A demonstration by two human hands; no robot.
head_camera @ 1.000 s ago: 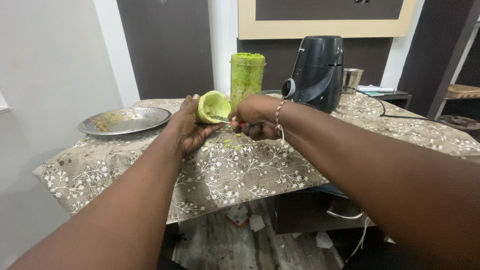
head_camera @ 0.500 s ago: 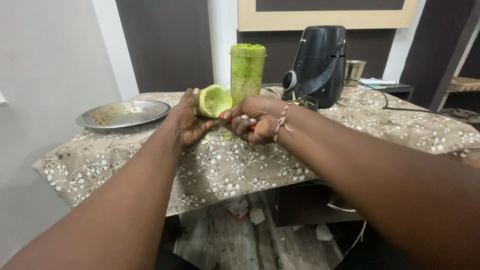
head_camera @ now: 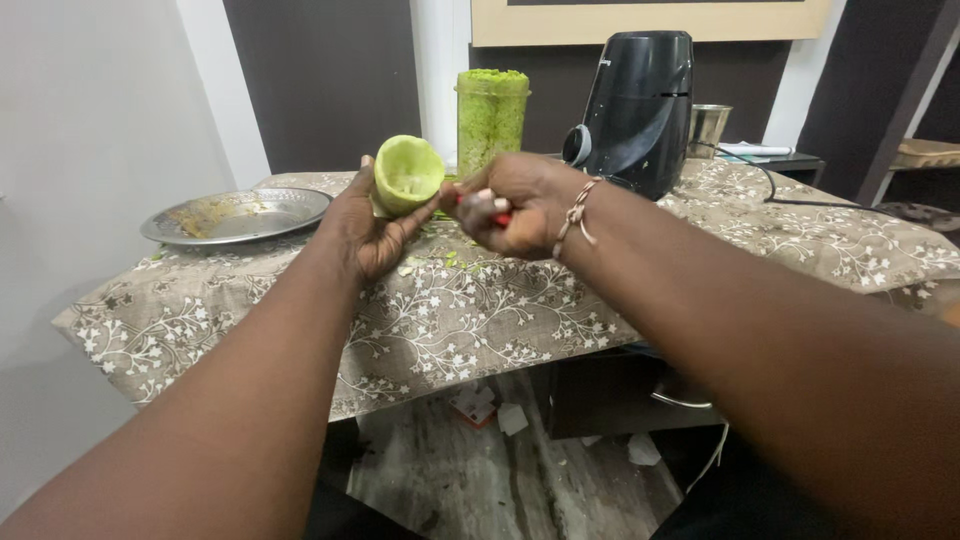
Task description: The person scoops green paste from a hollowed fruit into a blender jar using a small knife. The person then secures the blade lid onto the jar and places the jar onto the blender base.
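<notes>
My left hand (head_camera: pixel 368 228) holds a hollowed pale-green fruit half (head_camera: pixel 405 174) with its open side facing me, above the cloth-covered table (head_camera: pixel 480 310). Beside it, my right hand (head_camera: pixel 515 205) is closed on a small red-handled tool (head_camera: pixel 497 217) whose blade end is hidden behind my fingers. A string bracelet circles my right wrist. Green scraps (head_camera: pixel 450 259) lie on the cloth under both hands.
A tall jar packed with green mash (head_camera: pixel 491 115) stands behind the hands. A black blender base (head_camera: pixel 636 108) sits right of it, with a steel cup (head_camera: pixel 708 129) and a cable behind. A dirty steel plate (head_camera: pixel 236 215) lies at left. Paper scraps litter the floor.
Both hands have lifted slightly; the fruit half has tilted so its hollow faces me. The tool's tip has come out of the hollow, and my right hand has turned beside the fruit.
</notes>
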